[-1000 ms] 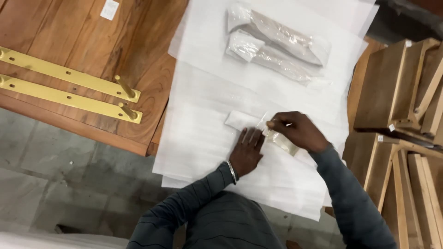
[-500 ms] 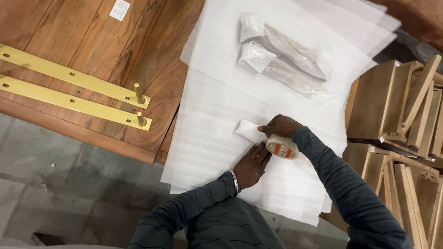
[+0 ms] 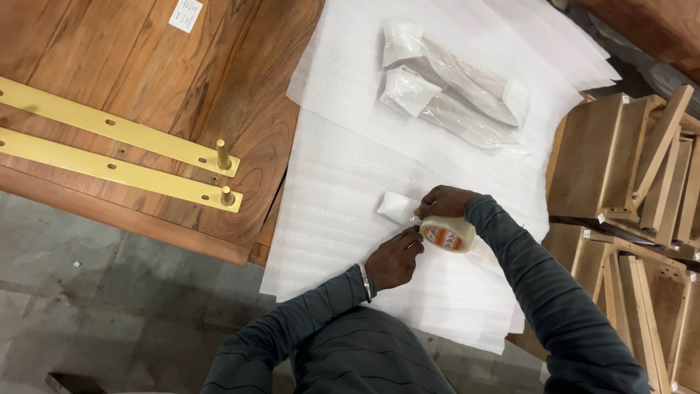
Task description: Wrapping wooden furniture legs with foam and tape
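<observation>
Right hand (image 3: 442, 202) clasped around a clear tape roll (image 3: 447, 234) with an orange-printed core, left hand (image 3: 394, 259) pinching at its edge, both over white foam sheet (image 3: 343, 190) beside a small white-wrapped packet (image 3: 398, 207); two longer wrapped packages (image 3: 452, 91) farther up, white rectangular label (image 3: 185, 14) on wooden tabletop (image 3: 146, 80).

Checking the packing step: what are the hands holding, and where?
The right hand grips a clear tape roll from above by its rim. The left hand pinches at its edge; whether it holds tape cannot be told.
</observation>
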